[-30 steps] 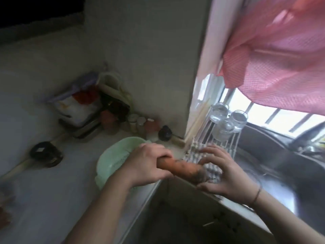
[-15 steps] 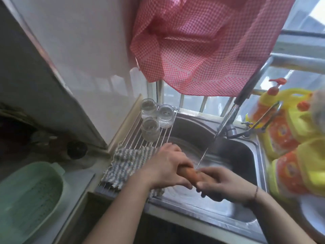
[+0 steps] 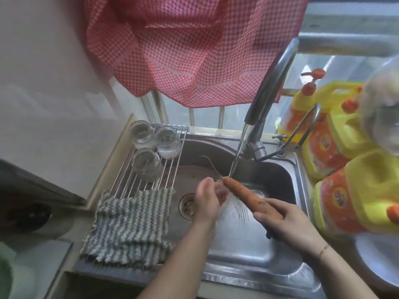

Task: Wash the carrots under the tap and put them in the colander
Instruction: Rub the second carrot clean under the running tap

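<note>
An orange carrot (image 3: 244, 194) slants over the steel sink (image 3: 241, 251), its thin tip under the running stream from the tap (image 3: 272, 83). My right hand (image 3: 287, 225) grips the carrot's thick end. Water fans off the carrot below the stream. My left hand (image 3: 208, 201) hovers beside the tip with straight fingers, blurred, touching or nearly touching the carrot. A sliver of the green colander (image 3: 4, 275) shows at the lower left edge.
A wire rack (image 3: 151, 180) spans the sink's left side with three upturned glasses (image 3: 146, 162) and a striped cloth (image 3: 131, 225). Yellow detergent bottles (image 3: 345, 169) crowd the right rim. A red checked curtain (image 3: 190, 46) hangs above. The drain (image 3: 186, 206) lies left of my hands.
The view swung from the counter to the sink. My left hand let go of the carrot and now sits open at its tip; the carrot's tip now lies under the stream.
</note>
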A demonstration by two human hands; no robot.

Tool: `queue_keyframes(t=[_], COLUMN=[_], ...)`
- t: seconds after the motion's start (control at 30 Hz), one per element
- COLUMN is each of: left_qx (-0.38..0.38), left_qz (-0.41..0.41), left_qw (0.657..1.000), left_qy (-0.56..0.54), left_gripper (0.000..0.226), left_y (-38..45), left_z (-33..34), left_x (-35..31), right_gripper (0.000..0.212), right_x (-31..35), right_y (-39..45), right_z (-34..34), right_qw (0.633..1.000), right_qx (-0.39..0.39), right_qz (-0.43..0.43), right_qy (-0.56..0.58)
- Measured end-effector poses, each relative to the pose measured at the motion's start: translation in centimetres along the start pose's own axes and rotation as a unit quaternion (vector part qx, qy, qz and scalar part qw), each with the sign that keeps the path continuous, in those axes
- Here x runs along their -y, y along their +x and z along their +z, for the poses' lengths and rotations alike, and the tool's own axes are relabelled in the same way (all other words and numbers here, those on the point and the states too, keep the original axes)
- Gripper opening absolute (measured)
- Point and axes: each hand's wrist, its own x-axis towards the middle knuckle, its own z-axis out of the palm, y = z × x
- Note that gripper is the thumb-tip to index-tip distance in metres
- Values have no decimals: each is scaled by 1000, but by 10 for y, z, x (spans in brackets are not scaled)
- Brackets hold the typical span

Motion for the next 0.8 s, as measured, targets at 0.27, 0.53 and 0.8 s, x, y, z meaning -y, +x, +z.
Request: queue_keyframes(t=[0.27, 0.53, 0.8], left_qx=[53, 21, 156], left_qz=[-62, -104, -75], left_qw=[971, 964, 932], left_qy=[-223, -246, -318], left_gripper=[20, 45, 14], left_y=[2, 21, 8], left_z=[43, 41, 33], left_x=[4, 21, 28], right_gripper=[23, 16, 31], right_x=[-8, -13, -11], right_y=[6, -5, 1], right_z=[20, 40, 28], right_qw=[987, 993, 984], right_qx=[-86, -24, -9], right_qz=[-10, 36, 115], right_qy=[-134, -107, 138])
